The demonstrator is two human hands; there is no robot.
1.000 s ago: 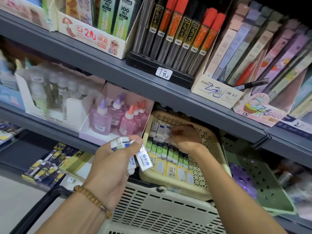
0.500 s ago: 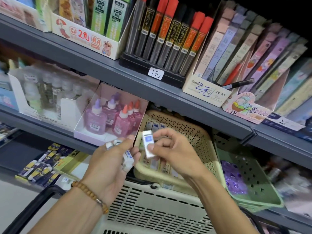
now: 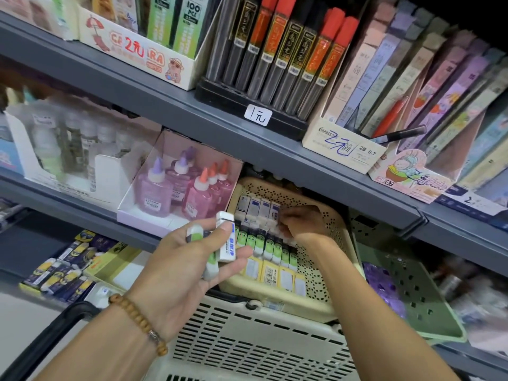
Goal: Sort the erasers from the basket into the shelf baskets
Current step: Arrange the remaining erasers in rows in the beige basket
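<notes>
Moved since earlier: right hand, from beside left hand into cream shelf basket, fingers curled at blue-white eraser row; grip contents indiscernible. Left: clutching several erasers. Risk: loose fan slipping, dropping.

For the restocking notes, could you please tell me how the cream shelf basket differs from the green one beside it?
The cream basket holds neat rows of erasers; the green basket holds blurred purple items. The right hand reaches into the cream basket; no hand is in the green one. Cream sits to the left, green to the right. Both are perforated plastic, tilted forward under the same shelf.
</notes>
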